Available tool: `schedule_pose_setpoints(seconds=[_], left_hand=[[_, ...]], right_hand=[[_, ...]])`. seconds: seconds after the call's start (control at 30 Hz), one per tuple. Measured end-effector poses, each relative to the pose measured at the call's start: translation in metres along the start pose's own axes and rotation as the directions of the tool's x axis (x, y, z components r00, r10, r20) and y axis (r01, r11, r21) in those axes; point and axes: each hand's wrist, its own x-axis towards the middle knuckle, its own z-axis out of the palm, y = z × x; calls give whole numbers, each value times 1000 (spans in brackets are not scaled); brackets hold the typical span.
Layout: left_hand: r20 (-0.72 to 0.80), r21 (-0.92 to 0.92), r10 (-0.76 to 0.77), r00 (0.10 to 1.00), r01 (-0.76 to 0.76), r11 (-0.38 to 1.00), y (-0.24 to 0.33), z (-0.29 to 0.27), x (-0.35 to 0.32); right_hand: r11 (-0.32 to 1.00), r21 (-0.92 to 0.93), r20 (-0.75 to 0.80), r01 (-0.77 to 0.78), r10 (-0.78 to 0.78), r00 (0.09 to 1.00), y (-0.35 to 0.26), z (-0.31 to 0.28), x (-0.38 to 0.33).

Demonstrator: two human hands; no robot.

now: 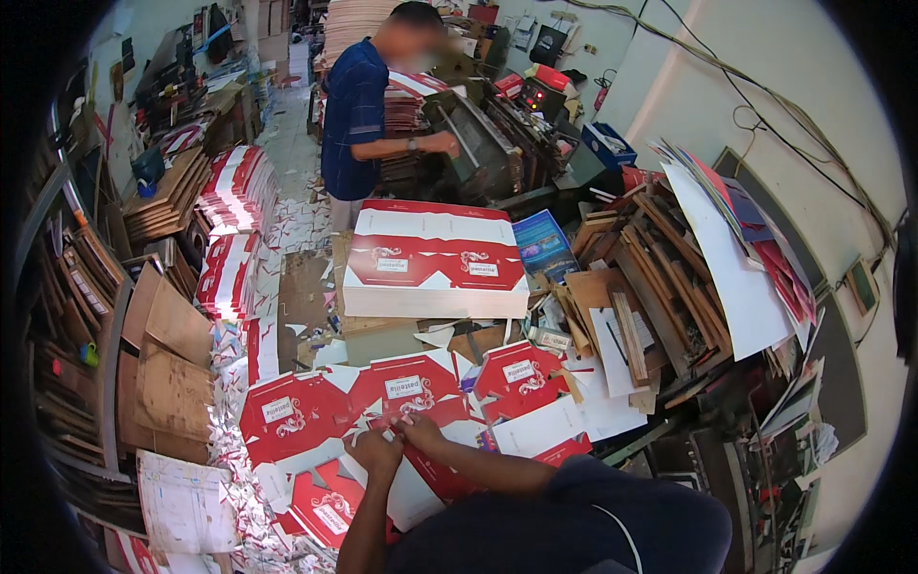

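Basically both hands meet on one red-and-white die-cut carton sheet (382, 407), the top one of a loose spread lying right under and ahead of the grips. Left hand (375, 450) is closed, fingertips pinched on a small tab or scrap at the sheet's near edge; right hand (419, 430) is pinched on the same spot just beside it, the two nearly touching. Exactly what sits between the fingers is too small to tell, likely a bit of waste trim. The sheet reads as thin printed board: light, flat, fairly stiff across the panel but floppy at the cut flaps, easy to crease or tear at the nicks, and the glossy face probably slides on its neighbours. Best taken at an edge or flap with a thumb-and-finger pinch, other hand steadying the panel close by. Both forearms come in from below, wrists bent down, elbows tucked near the dark-trousered lap. Beyond the grips sits a squared tall stack of printed sheets (435, 263); left of them, paper offcuts (234, 450) litter the floor beside brown board pieces (172, 383). Far ahead, another person (359, 115) in a blue shirt works at a machine (478, 143), well apart.
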Motion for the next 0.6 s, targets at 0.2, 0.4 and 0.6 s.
schedule_pose_setpoints(seconds=[0.2,0.4,0.6], left_hand=[[194,4,81,978,-83,997,-45,24,26],[18,-25,26,1000,-25,999,-5,-11,-6],[-145,-72,89,985,-100,992,-5,9,-9]], right_hand=[[988,-122,115,94,-80,990,1,-9,-15],[779,507,313,-369,232,921,-49,-22,-35],[890,256,300,-377,297,907,-30,-23,-16]])
